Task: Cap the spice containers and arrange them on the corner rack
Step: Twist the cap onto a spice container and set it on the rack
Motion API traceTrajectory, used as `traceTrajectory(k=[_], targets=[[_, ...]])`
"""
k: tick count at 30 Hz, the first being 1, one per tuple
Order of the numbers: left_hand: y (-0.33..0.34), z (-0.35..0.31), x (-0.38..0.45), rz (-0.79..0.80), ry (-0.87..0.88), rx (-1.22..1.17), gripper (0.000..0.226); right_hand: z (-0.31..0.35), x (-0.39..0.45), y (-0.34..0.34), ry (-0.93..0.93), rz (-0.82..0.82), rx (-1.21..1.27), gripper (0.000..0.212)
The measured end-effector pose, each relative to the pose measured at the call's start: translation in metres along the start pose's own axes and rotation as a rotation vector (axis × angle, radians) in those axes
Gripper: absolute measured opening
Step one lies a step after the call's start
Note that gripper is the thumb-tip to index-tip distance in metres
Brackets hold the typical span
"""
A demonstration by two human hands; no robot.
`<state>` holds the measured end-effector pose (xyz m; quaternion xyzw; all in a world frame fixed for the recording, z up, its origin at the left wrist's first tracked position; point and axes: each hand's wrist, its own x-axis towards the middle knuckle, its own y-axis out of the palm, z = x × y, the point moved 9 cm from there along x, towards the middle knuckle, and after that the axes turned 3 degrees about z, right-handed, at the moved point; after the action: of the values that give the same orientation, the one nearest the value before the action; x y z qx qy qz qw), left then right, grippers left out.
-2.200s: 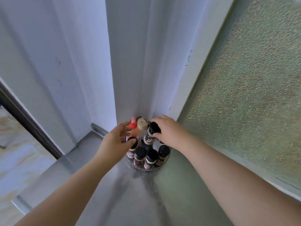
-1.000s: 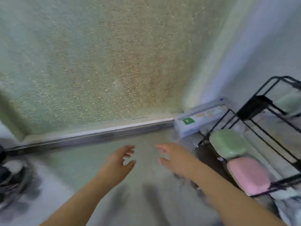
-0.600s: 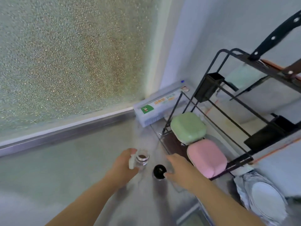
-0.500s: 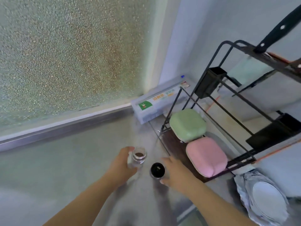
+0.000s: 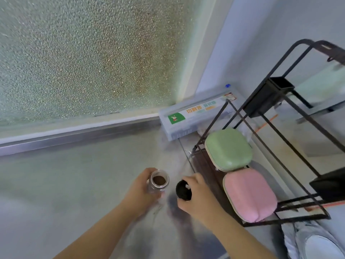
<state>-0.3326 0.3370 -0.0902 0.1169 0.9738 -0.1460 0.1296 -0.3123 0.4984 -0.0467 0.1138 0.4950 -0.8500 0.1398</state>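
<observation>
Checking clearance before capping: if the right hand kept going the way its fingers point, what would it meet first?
Probably the open clear glass spice jar in the left hand; the right hand, holding the round black cap, points left towards it. Depth is uncertain.

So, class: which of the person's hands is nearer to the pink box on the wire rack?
Right. The right hand, holding the black cap, sits just left of the pink box. The left hand, gripping the open jar, is farther left, beyond the cap.
</observation>
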Motion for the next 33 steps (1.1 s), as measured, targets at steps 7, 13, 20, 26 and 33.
traceTrajectory(k=[7, 13, 20, 26, 33], targets=[[-0.076, -0.023, -0.043, -0.099, 0.103, 0.049, 0.062, 0.132, -0.001, -0.045, -0.332, 0.137, -0.156, 0.082], [-0.181, -0.058, -0.107, -0.227, 0.178, 0.182, 0.054, 0.277, -0.018, -0.034, -0.625, 0.209, -0.267, 0.058], [-0.295, -0.063, -0.196, -0.483, 0.156, 0.155, 0.046, 0.427, -0.055, -0.006, -0.849, 0.224, -0.419, 0.046], [-0.354, -0.065, -0.259, -0.58, 0.164, 0.142, 0.054, 0.512, -0.087, 0.015, -0.886, 0.223, -0.528, 0.044], [-0.387, -0.064, -0.301, -0.73, 0.184, 0.205, 0.044, 0.538, -0.092, 0.052, -0.615, 0.349, -0.513, 0.059]])
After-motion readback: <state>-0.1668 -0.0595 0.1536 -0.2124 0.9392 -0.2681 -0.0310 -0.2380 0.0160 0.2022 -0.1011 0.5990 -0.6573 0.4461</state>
